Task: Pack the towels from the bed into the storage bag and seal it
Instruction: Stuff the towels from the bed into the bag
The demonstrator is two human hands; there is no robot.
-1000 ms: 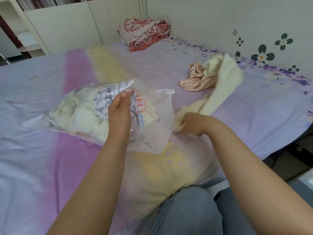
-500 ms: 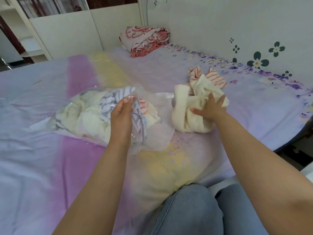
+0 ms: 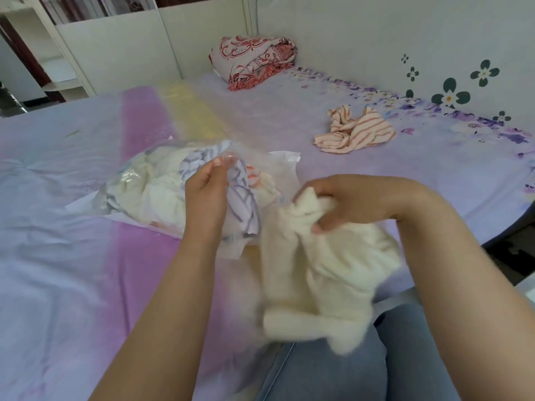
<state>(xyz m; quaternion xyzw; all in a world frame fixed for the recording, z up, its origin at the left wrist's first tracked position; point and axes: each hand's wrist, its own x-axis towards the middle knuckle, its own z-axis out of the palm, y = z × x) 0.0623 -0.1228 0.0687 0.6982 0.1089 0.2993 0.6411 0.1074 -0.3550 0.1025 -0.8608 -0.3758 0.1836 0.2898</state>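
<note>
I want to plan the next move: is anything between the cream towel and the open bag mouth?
Nothing visible. The right hand holds the cream towel right beside the bag mouth, which the left hand holds up.

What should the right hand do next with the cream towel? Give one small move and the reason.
Probably carry the cream towel leftward and push it into the storage bag. The right hand already grips the towel bunched just beside the bag's mouth, which the left hand holds lifted. The bag already holds several towels, and a striped towel still lies on the bed.
</note>
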